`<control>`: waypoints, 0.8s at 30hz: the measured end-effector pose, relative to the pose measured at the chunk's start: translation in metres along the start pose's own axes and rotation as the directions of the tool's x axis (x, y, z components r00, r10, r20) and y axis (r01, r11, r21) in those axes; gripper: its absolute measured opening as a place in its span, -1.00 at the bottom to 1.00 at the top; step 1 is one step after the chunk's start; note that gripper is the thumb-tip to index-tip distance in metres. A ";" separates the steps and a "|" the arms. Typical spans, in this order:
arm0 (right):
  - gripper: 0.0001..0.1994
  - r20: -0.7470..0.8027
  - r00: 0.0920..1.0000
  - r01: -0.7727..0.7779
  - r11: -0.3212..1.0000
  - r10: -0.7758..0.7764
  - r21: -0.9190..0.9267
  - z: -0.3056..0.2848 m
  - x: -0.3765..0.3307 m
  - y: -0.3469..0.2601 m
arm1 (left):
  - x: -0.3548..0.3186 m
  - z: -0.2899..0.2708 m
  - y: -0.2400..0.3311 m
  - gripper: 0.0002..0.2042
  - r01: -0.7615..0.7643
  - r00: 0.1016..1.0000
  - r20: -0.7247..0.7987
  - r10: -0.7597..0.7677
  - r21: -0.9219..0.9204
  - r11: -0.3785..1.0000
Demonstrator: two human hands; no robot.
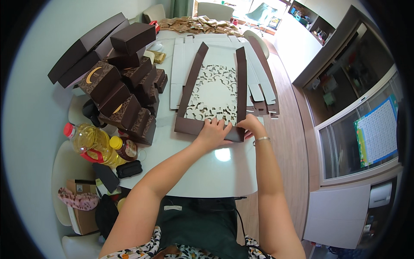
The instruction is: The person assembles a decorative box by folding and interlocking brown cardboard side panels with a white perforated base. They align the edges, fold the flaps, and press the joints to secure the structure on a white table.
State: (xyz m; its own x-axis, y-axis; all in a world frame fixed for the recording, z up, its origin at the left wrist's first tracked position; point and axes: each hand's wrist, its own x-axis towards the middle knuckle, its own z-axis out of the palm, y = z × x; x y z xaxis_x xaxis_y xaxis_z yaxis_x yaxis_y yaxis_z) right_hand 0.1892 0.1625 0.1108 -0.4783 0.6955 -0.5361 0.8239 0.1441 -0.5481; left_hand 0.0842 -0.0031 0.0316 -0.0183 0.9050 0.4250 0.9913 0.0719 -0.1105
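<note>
A partly folded dark brown cardboard box [189, 125] lies on the table in front of me, its long side walls standing up. Its white inner face [217, 90] is cut through with a leafy openwork pattern. My left hand [212, 133] grips the near wall, fingers hooked over the top edge. At the near right corner, my right hand [252, 126] pinches the cardboard where the side and near walls meet; some of its fingertips are hidden behind the wall. The far end of the box has no raised wall across it.
Flat white cardboard blanks [264, 80] lie beyond and under the box. Finished dark boxes [125, 113] are piled at the left. Nearer stand an oil bottle [91, 141], a yellow-capped jar [128, 149] and a black case [129, 169]. Golden packets [202, 25] cover the far end.
</note>
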 end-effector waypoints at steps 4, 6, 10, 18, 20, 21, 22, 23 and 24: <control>-0.77 -0.111 0.994 0.025 1.000 -0.023 0.017 0.011 0.030 0.014 | 0.006 -0.004 0.004 -0.28 -0.001 1.000 0.009 0.000 0.013 1.000; -0.76 -0.139 0.989 0.050 0.999 -0.049 0.003 0.012 0.029 0.018 | 0.005 -0.005 0.003 -0.28 0.003 1.000 0.023 -0.004 0.010 1.000; -0.75 -0.106 0.993 0.048 0.999 -0.048 0.001 0.010 0.014 0.009 | 0.003 -0.003 -0.004 -0.29 -0.005 0.998 0.061 0.007 -0.034 0.999; -0.70 -0.058 0.994 0.090 0.989 -0.097 -0.114 0.007 -0.020 0.009 | -0.006 -0.018 0.002 -0.26 -0.032 0.986 0.161 0.047 -0.092 0.995; -0.71 -0.128 0.981 0.050 0.825 -0.146 -0.562 0.009 -0.031 0.011 | -0.014 -0.021 0.002 -0.26 -0.067 0.982 0.168 0.084 -0.107 0.992; -0.74 -0.212 0.933 0.095 0.766 -0.292 -0.636 0.011 -0.033 0.008 | -0.017 -0.022 -0.001 -0.26 -0.082 0.980 0.173 0.101 -0.113 0.990; -0.76 -0.281 0.860 0.115 0.698 -0.427 -0.707 0.014 -0.038 0.007 | -0.018 -0.022 -0.002 -0.26 -0.086 0.981 0.162 0.102 -0.104 0.991; -0.78 -0.328 0.763 0.121 0.621 -0.557 -0.774 0.016 -0.040 0.008 | -0.019 -0.022 -0.003 -0.26 -0.086 0.982 0.157 0.101 -0.102 0.991; -0.88 -0.149 0.602 0.280 0.382 -0.785 -0.881 0.012 -0.030 0.009 | -0.021 -0.022 -0.004 -0.27 -0.084 0.983 0.152 0.098 -0.098 0.992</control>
State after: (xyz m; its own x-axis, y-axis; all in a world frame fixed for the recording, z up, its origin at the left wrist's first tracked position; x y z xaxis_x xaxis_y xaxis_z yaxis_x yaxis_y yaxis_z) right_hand 0.2076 0.1343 0.1137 -0.8888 0.4106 0.2034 0.4488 0.8696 0.2059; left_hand 0.0831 -0.0317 0.0426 0.0595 0.9609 0.2703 0.9973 -0.0456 -0.0574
